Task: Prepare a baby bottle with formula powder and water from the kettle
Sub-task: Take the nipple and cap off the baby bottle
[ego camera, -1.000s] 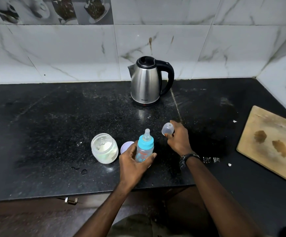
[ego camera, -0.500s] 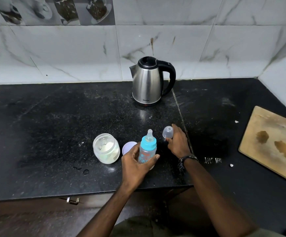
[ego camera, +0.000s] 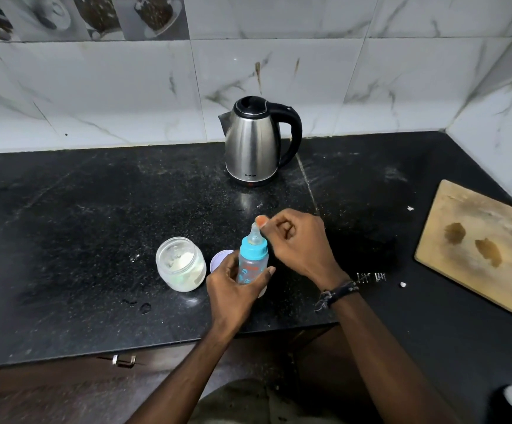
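While the left hand [ego camera: 233,289] wraps its fingers and thumb round the small clear baby bottle with a blue collar and silicone teat [ego camera: 252,261], the bottle stands upright near the front edge of the black speckled stone counter [ego camera: 80,224]. Curled into a loose fist, the right hand [ego camera: 297,243] hovers just beside the teat, its thumb tip by the teat's top; whether it pinches anything, I cannot tell. Just left of the bottle sits an open glass jar of white powder [ego camera: 180,264], with a pale round lid [ego camera: 219,259] between them. Well behind stands a stainless steel electric kettle with a black handle [ego camera: 256,142]. At the right lies a worn wooden chopping board [ego camera: 478,249].
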